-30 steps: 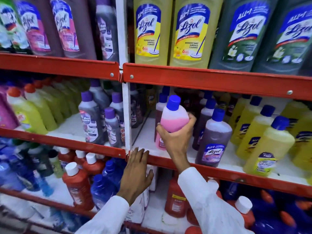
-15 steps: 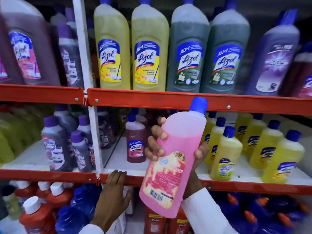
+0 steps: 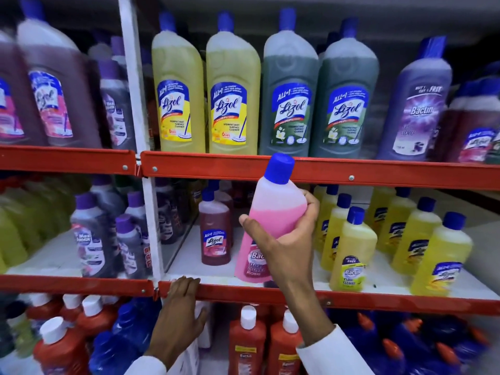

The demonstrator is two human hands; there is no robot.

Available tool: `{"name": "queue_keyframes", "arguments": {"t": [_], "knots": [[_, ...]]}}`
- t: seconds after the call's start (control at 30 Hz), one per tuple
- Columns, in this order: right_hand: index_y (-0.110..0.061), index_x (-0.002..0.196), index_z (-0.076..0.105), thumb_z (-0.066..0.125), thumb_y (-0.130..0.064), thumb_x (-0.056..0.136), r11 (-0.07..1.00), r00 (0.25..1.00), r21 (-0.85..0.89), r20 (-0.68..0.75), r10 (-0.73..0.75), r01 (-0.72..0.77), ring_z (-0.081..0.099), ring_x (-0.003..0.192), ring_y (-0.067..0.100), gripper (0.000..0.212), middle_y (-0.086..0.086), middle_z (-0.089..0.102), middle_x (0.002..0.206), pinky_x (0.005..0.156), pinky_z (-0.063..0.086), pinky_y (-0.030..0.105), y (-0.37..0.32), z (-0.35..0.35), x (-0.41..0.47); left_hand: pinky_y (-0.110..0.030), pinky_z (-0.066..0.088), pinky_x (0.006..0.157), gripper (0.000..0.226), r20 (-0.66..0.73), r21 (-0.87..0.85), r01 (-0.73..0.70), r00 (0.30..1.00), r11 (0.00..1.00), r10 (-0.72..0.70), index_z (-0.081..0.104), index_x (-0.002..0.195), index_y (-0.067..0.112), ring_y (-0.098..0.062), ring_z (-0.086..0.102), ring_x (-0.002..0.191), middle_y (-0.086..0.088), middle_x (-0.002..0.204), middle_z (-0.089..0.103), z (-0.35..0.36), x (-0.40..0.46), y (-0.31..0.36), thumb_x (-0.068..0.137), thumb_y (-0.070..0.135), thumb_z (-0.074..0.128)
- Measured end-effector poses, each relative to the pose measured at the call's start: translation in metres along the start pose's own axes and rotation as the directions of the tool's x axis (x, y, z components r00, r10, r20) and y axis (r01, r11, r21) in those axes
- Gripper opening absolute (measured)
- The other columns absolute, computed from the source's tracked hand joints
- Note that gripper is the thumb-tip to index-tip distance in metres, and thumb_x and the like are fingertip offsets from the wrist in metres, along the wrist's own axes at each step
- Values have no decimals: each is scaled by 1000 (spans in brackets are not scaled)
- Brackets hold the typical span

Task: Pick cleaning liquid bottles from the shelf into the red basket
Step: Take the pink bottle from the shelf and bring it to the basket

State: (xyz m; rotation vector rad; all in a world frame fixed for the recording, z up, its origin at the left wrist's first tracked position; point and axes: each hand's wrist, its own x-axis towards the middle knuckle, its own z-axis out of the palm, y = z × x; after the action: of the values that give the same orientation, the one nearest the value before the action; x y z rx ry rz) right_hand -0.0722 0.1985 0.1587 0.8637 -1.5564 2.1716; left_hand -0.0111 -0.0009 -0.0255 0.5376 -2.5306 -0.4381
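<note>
A pink floor-cleaner bottle with a blue cap stands upright in my right hand, which grips its middle. Its base is at the front of the middle shelf, just above the red rim; whether it touches the white shelf board I cannot tell. My left hand holds nothing. Its fingers rest on that red rim, left of the bottle. The red basket is out of view.
A dark red Lizol bottle stands just left of the pink one, and small yellow bottles stand to its right. Large yellow and green bottles fill the upper shelf. Red bottles and blue ones sit below. A white post divides the bays.
The pink bottle was lifted off the shelf and held tilted towards me with its label showing; now it is upright at the shelf front. My left hand stayed on the rim.
</note>
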Motion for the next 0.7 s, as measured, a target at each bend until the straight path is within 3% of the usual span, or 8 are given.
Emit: {"name": "queue_keyframes", "arguments": {"t": [0.1,0.23,0.33,0.4,0.5,0.57,0.63,0.7], "knots": [[-52,114,34,88,-51,52,993,1000,-115,-10,-26,25,62,105,9,82,-32,52,109,79,59,34,2,-4,-1,-43,39,113,62,-3,18,-8,1000,1000,8,43,135,16,-28,42,132,-7,138,50,2,1,-1,81,33,67],[-47,118,36,89,-53,53,992,1000,-126,26,-16,19,58,104,-3,84,-28,50,115,73,51,10,6,-16,-4,-44,35,116,70,21,70,3,1000,998,-5,37,138,17,-28,37,135,-6,141,48,-1,1,6,79,37,69],[-42,122,37,88,-55,51,988,995,-145,68,70,-59,61,106,4,89,-19,54,118,79,56,20,12,-37,-11,-50,24,120,77,59,143,-1,998,990,-7,32,142,17,-32,29,140,-7,146,42,-10,-3,27,78,41,67],[-42,125,38,88,-55,50,978,987,-174,98,131,-113,63,108,8,91,-14,56,121,83,60,30,18,-56,-21,-49,25,119,81,82,119,-21,997,993,11,30,143,18,-32,28,140,-6,149,39,-14,-13,48,76,39,70],[-40,127,41,90,-53,49,959,971,-224,120,205,-175,64,112,15,93,-6,59,126,90,59,43,30,-91,-42,-41,39,110,81,115,-110,-143,981,984,156,38,139,22,-23,44,130,-2,140,50,-15,-35,85,68,32,75],[-40,126,42,90,-53,49,940,955,-250,127,270,-232,64,113,18,92,-4,60,126,92,57,46,42,-116,-62,-34,43,107,82,213,-322,-168,946,932,244,41,137,27,-10,48,127,7,138,53,-6,-56,109,66,33,80],[-35,128,42,90,-49,51,919,934,-272,134,331,-287,63,115,19,92,-3,61,126,95,55,47,58,-141,-82,-25,47,101,86,312,-509,-88,908,856,278,41,134,38,0,53,121,21,133,55,11,-77,130,61,39,87],[-33,127,40,89,-47,55,893,912,-312,144,383,-325,61,116,17,88,-4,59,126,97,54,43,78,-166,-106,-18,51,93,81,372,-620,27,890,784,263,46,127,43,2,59,112,24,123,61,38,-99,148,58,43,90]]}}
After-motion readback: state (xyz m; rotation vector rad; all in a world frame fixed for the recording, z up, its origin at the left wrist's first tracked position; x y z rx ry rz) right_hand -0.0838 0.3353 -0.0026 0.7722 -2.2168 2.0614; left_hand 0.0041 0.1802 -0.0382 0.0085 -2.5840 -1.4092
